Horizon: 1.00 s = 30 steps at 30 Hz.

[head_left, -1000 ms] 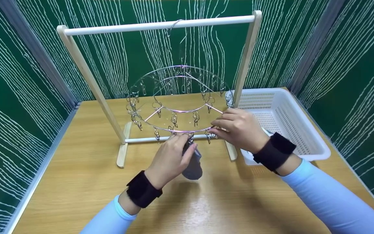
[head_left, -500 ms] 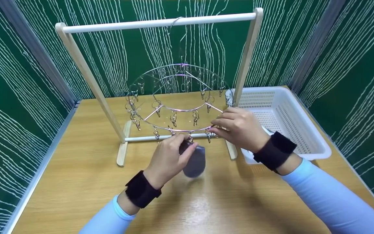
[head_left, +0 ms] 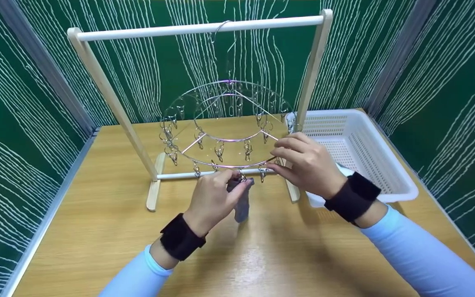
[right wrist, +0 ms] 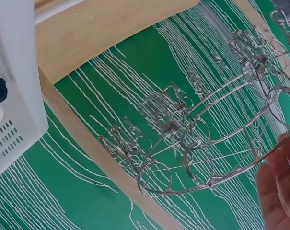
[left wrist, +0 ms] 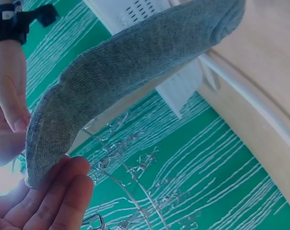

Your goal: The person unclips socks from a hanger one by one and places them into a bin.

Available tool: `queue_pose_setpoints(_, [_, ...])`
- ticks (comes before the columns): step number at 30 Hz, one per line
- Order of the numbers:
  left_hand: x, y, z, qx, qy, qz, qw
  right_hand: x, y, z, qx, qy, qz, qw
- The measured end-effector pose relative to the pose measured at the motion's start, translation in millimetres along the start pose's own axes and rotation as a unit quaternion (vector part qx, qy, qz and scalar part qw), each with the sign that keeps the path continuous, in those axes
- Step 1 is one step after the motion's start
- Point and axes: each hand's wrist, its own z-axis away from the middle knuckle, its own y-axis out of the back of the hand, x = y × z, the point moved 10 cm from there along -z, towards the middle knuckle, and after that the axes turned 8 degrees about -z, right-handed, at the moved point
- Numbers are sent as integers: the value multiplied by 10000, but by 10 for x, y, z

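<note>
In the head view my left hand (head_left: 216, 197) pinches the top of a grey sock (head_left: 242, 207) at a metal clip on the near side of the round clip hanger (head_left: 231, 166). The sock dangles below the fingers. From the left wrist, the sock (left wrist: 121, 67) stretches long across the picture, one end at my fingers (left wrist: 65, 191). My right hand (head_left: 306, 165) holds the hanger's rim at its near right, thumb below and fingers above. The right wrist view shows the fingertips (right wrist: 281, 158) against the wire rim (right wrist: 231, 175).
The hanger hooks over the white rod (head_left: 155, 32) of a wooden stand (head_left: 111, 101). Several bare clips (head_left: 219, 152) dangle from its rings. A white perforated basket (head_left: 394, 165) stands at the right of the wooden table (head_left: 109, 239), against green walls with white lines.
The sock has swung and turned, from its broad side to a narrower one. My right hand has shifted slightly, fingers a little more raised; my left hand keeps its place.
</note>
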Motion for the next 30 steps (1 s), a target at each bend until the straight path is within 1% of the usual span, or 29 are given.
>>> queue_pose_setpoints(4, [-10, 7, -12, -66, 53, 39, 10000, -11, 52, 92, 251, -263, -151, 9992])
queue_pose_setpoints(7, [-21, 13, -13, -100, 85, 70, 9999, -41, 5, 194, 222, -263, -68, 9994])
queue_pose_setpoints(10, [-31, 19, -10, -99, 96, 69, 9999, -66, -107, 309, 56, -244, 114, 9996])
queue_pose_setpoints(12, [-33, 22, -8, -99, 97, 59, 9999, -66, -198, 381, -64, -309, 153, 9994])
queue_pose_setpoints(14, [-34, 22, -9, -103, 100, 49, 9999, -53, -291, 447, -179, -468, 91, 9987])
queue_pose_setpoints(18, [-29, 28, -12, -73, 77, 25, 9999, 6, -494, 564, -416, -936, -175, 9946])
queue_pose_setpoints(20, [-20, 36, -12, -46, 56, 7, 10000, 50, -602, 615, -575, -1230, -351, 9901])
queue_pose_setpoints(22, [-20, 36, -9, -23, 38, 6, 10000, 105, -714, 659, -758, -1533, -605, 9834])
queue_pose_setpoints(26, [-19, 38, -6, -9, 15, 45, 10000, 221, -925, 727, -1112, -2112, -1156, 9642])
queue_pose_setpoints(28, [-23, 39, -6, -7, 18, 84, 10000, 264, -1020, 747, -1207, -2289, -1460, 9548])
queue_pose_setpoints(30, [-22, 43, -8, -2, 14, 111, 9999, 295, -1101, 759, -1270, -2400, -1653, 9481])
